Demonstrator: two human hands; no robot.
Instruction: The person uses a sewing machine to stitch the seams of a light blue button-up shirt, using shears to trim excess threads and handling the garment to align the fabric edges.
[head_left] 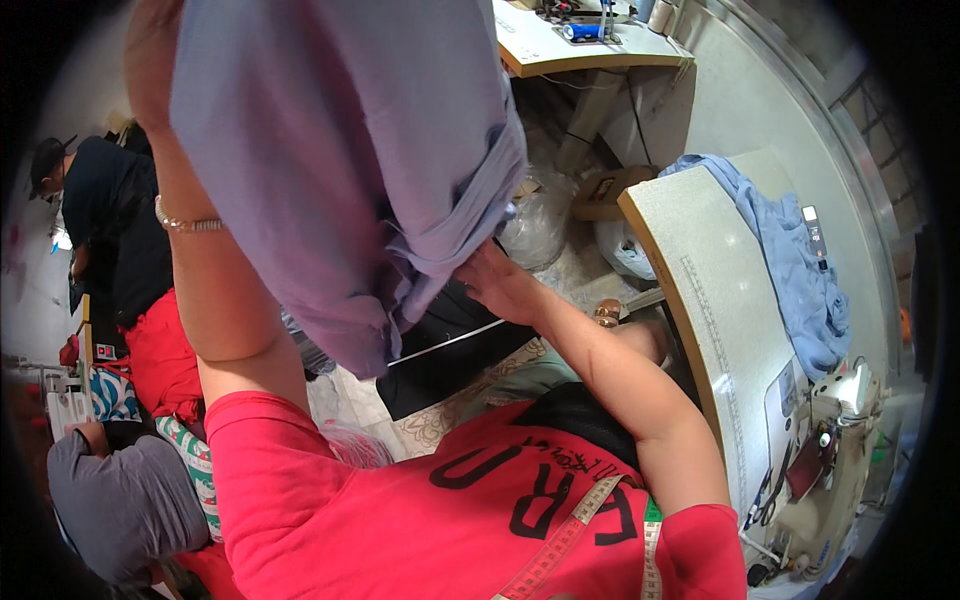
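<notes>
A large grey-blue cloth (330, 150) hangs in front of me from the upper edge of the view, its lower end bunched in loose folds. My left hand (152, 60) is raised high at the cloth's left side, closed on it, with its fingers hidden behind the fabric and past the picture's edge. Lower down, my right hand (500, 285) grips the gathered folds at the cloth's lower right, the fingertips partly covered. Whether the cloth is a finished garment cannot be told. A tape measure (565, 535) lies across my red shirt.
On my right stands a white-topped table (690, 250) bearing a light blue garment (790, 260), scissors (770, 495) and a sewing machine (840, 400). Another table (590, 45) is ahead, with plastic bags (535, 225) beneath. Two people (110, 220) are at the left, near red cloth (165, 360).
</notes>
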